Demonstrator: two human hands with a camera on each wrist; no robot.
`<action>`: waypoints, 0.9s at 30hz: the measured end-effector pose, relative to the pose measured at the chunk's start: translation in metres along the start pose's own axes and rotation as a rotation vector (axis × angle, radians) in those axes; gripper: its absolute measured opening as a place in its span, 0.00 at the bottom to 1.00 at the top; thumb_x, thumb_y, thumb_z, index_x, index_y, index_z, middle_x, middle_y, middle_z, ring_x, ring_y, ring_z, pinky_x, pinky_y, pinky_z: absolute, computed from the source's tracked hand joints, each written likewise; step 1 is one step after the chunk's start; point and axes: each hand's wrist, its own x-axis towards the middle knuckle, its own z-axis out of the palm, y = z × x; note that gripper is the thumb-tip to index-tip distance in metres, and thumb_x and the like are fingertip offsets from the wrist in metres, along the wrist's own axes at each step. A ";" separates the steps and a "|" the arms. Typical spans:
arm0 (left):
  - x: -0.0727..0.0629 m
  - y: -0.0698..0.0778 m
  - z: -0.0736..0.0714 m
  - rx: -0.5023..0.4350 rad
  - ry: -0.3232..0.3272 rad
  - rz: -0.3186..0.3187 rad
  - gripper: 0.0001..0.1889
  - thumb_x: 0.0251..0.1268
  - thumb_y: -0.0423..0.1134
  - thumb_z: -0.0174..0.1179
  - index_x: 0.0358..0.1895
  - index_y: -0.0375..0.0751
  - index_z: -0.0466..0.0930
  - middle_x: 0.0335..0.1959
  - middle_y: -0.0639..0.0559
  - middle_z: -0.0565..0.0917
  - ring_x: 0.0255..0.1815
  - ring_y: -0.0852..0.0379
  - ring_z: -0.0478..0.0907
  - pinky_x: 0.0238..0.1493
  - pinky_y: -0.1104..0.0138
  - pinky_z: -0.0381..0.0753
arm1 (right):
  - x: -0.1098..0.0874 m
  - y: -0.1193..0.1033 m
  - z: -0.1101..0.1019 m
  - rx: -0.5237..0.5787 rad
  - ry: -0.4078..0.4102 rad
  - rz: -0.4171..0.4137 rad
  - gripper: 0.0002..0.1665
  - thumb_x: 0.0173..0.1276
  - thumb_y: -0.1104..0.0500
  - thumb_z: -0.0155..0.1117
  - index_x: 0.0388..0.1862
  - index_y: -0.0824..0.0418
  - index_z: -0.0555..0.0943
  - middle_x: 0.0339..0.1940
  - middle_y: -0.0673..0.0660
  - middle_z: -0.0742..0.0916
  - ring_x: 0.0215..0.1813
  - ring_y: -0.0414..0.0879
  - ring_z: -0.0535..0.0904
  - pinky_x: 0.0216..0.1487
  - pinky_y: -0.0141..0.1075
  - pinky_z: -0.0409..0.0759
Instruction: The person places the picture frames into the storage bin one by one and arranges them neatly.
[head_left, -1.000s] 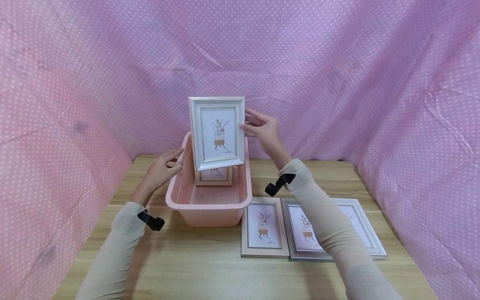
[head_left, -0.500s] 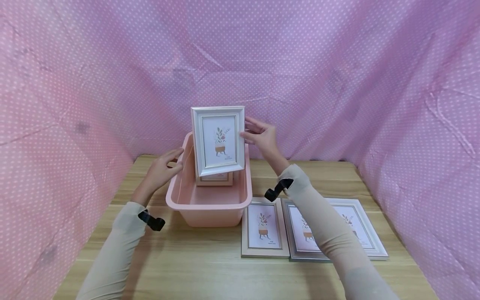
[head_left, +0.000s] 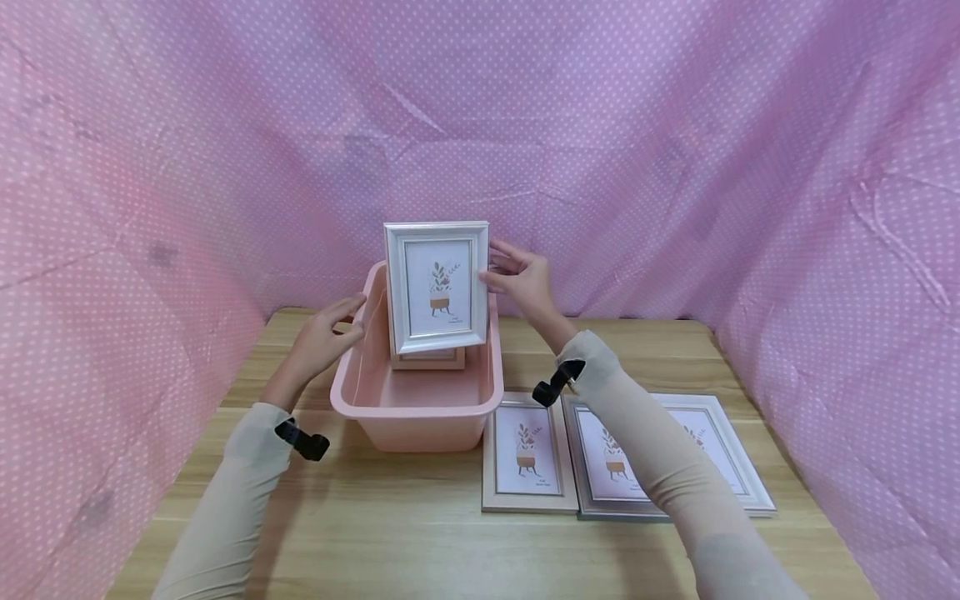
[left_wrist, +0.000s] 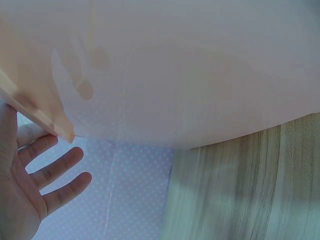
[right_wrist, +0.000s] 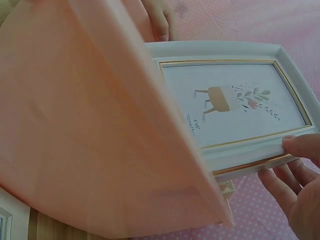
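Observation:
My right hand point(head_left: 528, 287) pinches the right edge of a white picture frame point(head_left: 437, 287), thumb on the front and fingers behind. The frame stands nearly upright, slightly tilted, its lower part inside a pink plastic basin point(head_left: 416, 412). Behind it in the basin is a beige picture frame point(head_left: 427, 362), mostly hidden. My left hand point(head_left: 318, 340) touches the basin's left rim with loosely extended fingers; in the left wrist view its fingers point(left_wrist: 57, 170) spread just beneath the rim. The right wrist view shows the white frame's plant print past the basin wall point(right_wrist: 115, 130).
To the basin's right on the wooden table point(head_left: 420, 533) lie a beige picture frame point(head_left: 529, 503), a silver-grey one point(head_left: 611, 510) and a white one point(head_left: 761, 502), side by side. My right forearm crosses over them. A pink dotted cloth point(head_left: 480, 100) hangs around the table.
My right hand and the white frame have moved down, bringing the frame lower into the basin and covering more of the beige frame behind. My left hand has stayed at the rim.

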 end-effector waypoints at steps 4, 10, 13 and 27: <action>0.000 0.001 -0.002 -0.009 -0.004 -0.004 0.29 0.74 0.41 0.54 0.77 0.40 0.66 0.77 0.37 0.67 0.63 0.37 0.75 0.61 0.42 0.80 | 0.001 0.003 0.000 -0.014 -0.006 0.009 0.36 0.57 0.79 0.71 0.67 0.66 0.78 0.55 0.73 0.85 0.35 0.37 0.88 0.41 0.39 0.89; 0.000 0.000 -0.003 -0.002 -0.008 -0.001 0.29 0.75 0.40 0.54 0.77 0.39 0.66 0.77 0.36 0.67 0.63 0.36 0.76 0.61 0.42 0.80 | 0.001 0.006 -0.001 -0.043 -0.017 -0.003 0.37 0.56 0.80 0.71 0.67 0.68 0.77 0.54 0.75 0.85 0.34 0.37 0.87 0.41 0.33 0.88; 0.000 -0.001 -0.002 -0.004 -0.009 0.001 0.29 0.74 0.40 0.54 0.77 0.39 0.66 0.77 0.36 0.67 0.63 0.35 0.76 0.61 0.42 0.80 | 0.002 0.008 -0.002 -0.062 -0.018 -0.015 0.37 0.55 0.81 0.71 0.67 0.71 0.77 0.54 0.77 0.84 0.33 0.38 0.86 0.41 0.30 0.88; 0.001 -0.002 -0.001 -0.023 -0.021 -0.007 0.29 0.75 0.40 0.55 0.77 0.40 0.66 0.78 0.38 0.66 0.63 0.36 0.76 0.61 0.43 0.80 | 0.004 0.013 0.004 -0.167 -0.061 -0.023 0.37 0.54 0.80 0.73 0.65 0.70 0.78 0.51 0.75 0.86 0.32 0.33 0.86 0.40 0.28 0.87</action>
